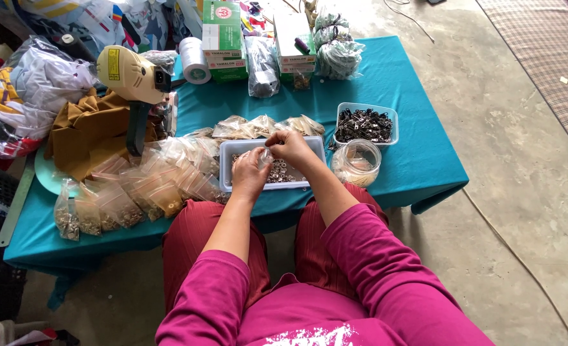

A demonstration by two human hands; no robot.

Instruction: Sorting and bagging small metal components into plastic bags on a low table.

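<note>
Near the front edge of the low table [418, 160], draped in a teal cloth, both hands meet over a shallow clear plastic tray [229, 148] of small silver metal rings. The left hand [249, 174] is curled narrow, fingers pinched on a small clear plastic bag [266, 156] held just above the tray. The right hand [292, 147] is also closed to a pinch, its fingertips at the top of the same bag; whether it holds a ring cannot be told. To the right of the tray, near the table's right edge, a round clear jar [356, 162] stands beside a second clear tray [366, 123] filled with dark metal clips. Behind the ring tray lie several filled small packets [258, 126]. Toward the front left corner, a spread of filled zip bags [130, 195] holding small metal pieces overlaps across the cloth. Further back on the left, a cream-coloured electric cutting tool [133, 80] stands on brown fabric [89, 131]. Along the back edge sit green and white boxes [223, 38] and a white tape roll [194, 61]
</note>
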